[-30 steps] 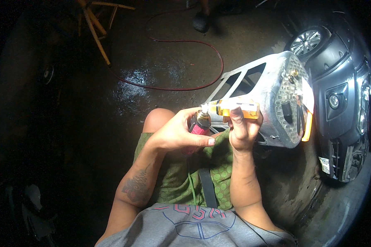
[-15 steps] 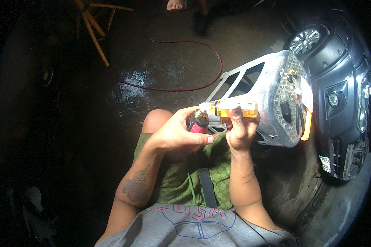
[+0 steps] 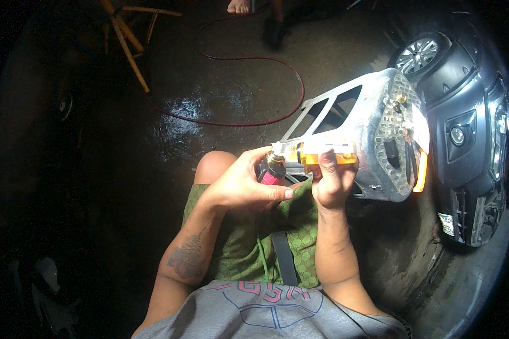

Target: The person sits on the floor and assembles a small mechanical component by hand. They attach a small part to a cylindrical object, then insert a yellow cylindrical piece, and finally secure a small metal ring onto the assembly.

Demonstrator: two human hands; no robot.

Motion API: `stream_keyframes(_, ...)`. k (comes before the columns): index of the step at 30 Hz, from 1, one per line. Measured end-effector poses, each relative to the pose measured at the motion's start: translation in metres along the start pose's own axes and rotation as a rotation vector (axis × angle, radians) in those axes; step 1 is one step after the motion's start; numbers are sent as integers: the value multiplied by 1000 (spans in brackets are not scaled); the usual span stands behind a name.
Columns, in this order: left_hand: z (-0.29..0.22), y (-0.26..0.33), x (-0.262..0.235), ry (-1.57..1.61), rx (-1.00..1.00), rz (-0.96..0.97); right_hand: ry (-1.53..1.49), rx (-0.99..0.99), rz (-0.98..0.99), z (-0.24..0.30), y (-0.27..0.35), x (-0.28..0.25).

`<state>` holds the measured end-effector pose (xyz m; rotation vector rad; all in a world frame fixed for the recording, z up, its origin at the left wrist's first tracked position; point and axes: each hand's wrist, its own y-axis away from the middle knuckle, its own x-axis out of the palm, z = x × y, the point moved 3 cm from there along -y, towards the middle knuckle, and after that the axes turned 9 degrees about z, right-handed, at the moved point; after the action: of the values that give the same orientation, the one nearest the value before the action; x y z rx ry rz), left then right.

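The person sits low over a wet, dark concrete floor (image 3: pixel 220 113), knees up in green patterned shorts (image 3: pixel 249 243), working in mid-air with nothing underneath for support. The right hand (image 3: pixel 331 183) is wrapped around an orange, translucent block-shaped part (image 3: pixel 322 152) fixed along the edge of a pale grey perforated metal housing with cut-out windows (image 3: pixel 373 130); its fingers are closed firmly on that part, thumb up along the side, wrist bent back. The left hand (image 3: pixel 243 183) comes across from the other side, fingers curled shut around a small pink and black cylindrical piece with a brass fitting at its tip (image 3: pixel 271 169), which sits right at the end of the orange part, touching or nearly so; I can't tell if it is seated.

What worries me is the weight. The housing hangs out beyond the right hand, carried by one grip only, so a slip could tip it down onto the floor or against the grey car (image 3: pixel 469 141) parked just beside it. The small fitting could also drop and roll off into the dark. A red hose (image 3: pixel 266 62) loops across the floor near the feet of another person (image 3: pixel 240 5), well apart from the work.
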<state>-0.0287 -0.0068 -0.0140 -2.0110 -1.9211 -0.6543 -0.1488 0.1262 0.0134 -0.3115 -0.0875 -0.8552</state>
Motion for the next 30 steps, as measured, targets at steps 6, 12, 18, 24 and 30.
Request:
stream_keyframes(6, -6, 2, 3, -77, -1, -87, -52, 115, -19, -1, 0, 2)
stream_keyframes(12, -3, 1, 0, -19, -14, -183, 92, -32, 198, 15, -7, -5)
stream_keyframes(18, 3, 3, -3, 4, 2, -206, -180, -231, -9, 52, -5, -47)
stream_keyframes(24, 1, 3, -3, -12, 4, -196, -85, -245, -252, 99, -22, -132)
stream_keyframes(30, 2, 5, -5, 1, -5, -196, 236, -53, -73, 123, -68, -198)
